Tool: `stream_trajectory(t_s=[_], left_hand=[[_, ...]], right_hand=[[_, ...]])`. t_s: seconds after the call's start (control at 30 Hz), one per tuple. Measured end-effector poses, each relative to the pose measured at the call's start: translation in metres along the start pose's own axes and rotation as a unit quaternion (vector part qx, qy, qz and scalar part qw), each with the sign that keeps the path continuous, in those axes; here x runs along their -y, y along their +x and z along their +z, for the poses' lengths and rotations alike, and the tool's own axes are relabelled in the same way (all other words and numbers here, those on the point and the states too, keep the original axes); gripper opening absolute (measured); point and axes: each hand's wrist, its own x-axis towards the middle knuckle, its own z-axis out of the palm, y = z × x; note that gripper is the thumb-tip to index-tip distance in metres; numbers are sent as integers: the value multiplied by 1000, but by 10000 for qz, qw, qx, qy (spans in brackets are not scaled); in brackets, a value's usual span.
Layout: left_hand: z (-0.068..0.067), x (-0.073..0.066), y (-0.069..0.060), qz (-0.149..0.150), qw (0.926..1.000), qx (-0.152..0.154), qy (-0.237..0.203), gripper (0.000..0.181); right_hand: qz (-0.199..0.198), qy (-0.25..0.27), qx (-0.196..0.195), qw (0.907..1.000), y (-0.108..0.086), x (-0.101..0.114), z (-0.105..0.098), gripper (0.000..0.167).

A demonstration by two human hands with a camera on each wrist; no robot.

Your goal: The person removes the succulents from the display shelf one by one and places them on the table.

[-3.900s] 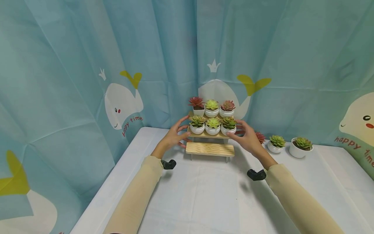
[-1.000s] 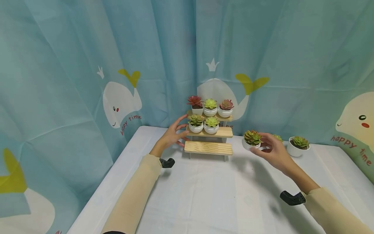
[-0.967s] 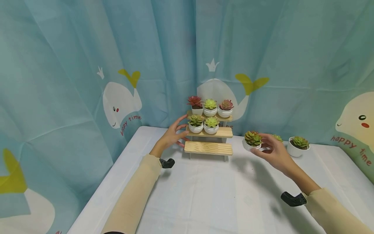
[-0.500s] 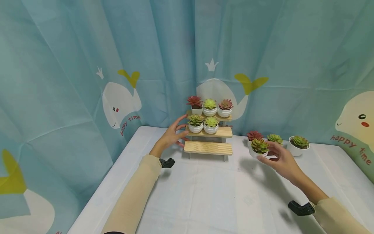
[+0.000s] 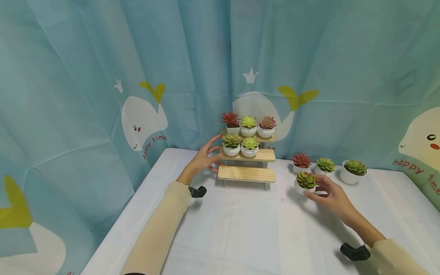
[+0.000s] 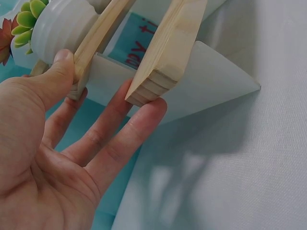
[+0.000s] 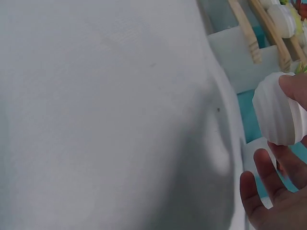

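A three-tier wooden stand (image 5: 246, 173) holds three potted succulents on its top tier and two on its middle tier; its lowest tier is bare. My left hand (image 5: 203, 159) grips the stand's left side. In the left wrist view, the thumb of that hand (image 6: 57, 143) lies on the middle board's end (image 6: 82, 67), and fingertips touch the lowest board (image 6: 163, 62). To the stand's right, my right hand (image 5: 331, 194) pinches a round white pot (image 5: 302, 188) with a green, red-tipped succulent. The right wrist view shows this pot (image 7: 278, 112) between thumb and fingers of the hand (image 7: 283, 206).
Behind the held pot stand a red succulent (image 5: 301, 160), a green one (image 5: 325, 164) and a larger white pot (image 5: 350, 177) with a green plant. A blue curtain (image 5: 206, 76) hangs along the back and left of the white-covered table (image 5: 254, 229).
The pot with the red-tipped succulent has left the middle tier's right end, moved right in my right hand, then lowered towards the table. My left hand has stayed at the stand.
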Motion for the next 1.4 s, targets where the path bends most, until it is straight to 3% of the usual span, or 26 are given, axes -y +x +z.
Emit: stream_trajectory(t_s=[0.67,1.4], left_hand=[[0,-1,1,49,9999,-47,106,75],[1,-2,0,6,9999,-33,102,77]], right_hand=[[119,-523,71,9985,-2,-12,13,64],[272,-403,365,9982,-4,-17,13,65]])
